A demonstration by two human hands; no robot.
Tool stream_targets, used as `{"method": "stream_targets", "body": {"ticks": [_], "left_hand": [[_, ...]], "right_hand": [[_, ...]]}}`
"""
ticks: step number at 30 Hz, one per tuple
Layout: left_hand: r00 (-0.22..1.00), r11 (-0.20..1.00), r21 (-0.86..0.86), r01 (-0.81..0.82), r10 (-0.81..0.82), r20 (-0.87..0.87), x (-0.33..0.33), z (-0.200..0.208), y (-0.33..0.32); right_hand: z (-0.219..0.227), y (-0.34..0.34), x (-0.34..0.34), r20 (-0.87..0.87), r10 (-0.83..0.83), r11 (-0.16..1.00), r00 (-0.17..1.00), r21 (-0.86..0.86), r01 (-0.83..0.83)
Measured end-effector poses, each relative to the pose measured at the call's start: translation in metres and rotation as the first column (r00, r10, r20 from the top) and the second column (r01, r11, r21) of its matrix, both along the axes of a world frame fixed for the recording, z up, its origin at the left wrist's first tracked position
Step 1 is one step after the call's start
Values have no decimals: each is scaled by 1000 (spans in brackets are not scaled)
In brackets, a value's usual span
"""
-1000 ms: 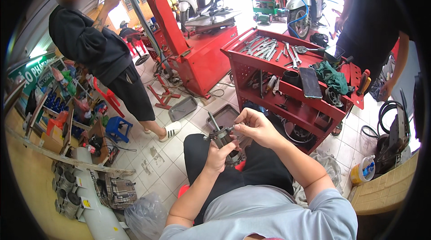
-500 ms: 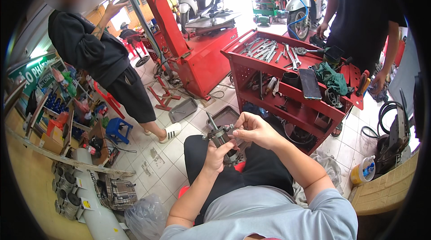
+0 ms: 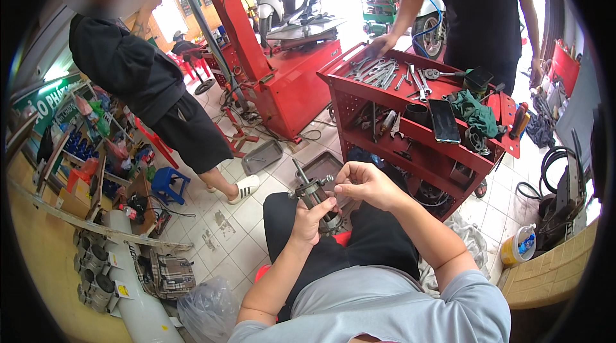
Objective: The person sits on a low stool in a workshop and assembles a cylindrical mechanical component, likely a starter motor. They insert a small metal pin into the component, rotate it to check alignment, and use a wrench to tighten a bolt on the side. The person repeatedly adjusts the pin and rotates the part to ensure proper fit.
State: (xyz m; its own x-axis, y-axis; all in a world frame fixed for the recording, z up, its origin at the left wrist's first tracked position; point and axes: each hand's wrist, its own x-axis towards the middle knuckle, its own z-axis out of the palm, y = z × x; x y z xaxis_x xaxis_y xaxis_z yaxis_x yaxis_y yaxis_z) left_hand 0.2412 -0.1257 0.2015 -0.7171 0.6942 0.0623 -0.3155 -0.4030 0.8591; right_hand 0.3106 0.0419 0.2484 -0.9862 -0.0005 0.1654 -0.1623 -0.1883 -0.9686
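My left hand (image 3: 309, 221) is wrapped round a dark metal cylinder-shaped part (image 3: 313, 194) above my lap. The part is tilted, with a bare rod standing out of its top and a small round-headed fitting on its right side. Just right of that fitting is my right hand (image 3: 360, 184), its thumb and fingertips pinched together. Whatever those fingertips hold, if anything, is too small to make out. Below the part, my palm and fingers hide some of its lower body.
A red tool cart (image 3: 404, 102) ahead carries wrenches (image 3: 378, 73), a phone (image 3: 444, 120) and a green rag (image 3: 473, 112). One co-worker (image 3: 475, 16) reaches over it; another person (image 3: 128, 67) stands left. Metal trays (image 3: 263, 157) and a blue stool (image 3: 170, 184) are on the floor.
The co-worker behind the cart has moved left, one hand now over the wrenches. The person at left has raised an arm. My hands have barely moved; the right fingertips sit slightly off the fitting.
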Motion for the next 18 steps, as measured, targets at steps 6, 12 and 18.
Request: {"method": "stream_targets", "body": {"ticks": [6,12,18], "left_hand": [[1000,1000,-24,-20,20,-25,0,1,-3],[997,999,15,35,-34,-75,-1,3,-2],[999,1000,20,-13,14,-39,4,3,-1]], "right_hand": [[11,-3,4,24,56,994,998,88,-58],[4,-3,1,51,70,997,996,28,-71],[-2,-8,-1,36,62,997,997,-47,-61]]}}
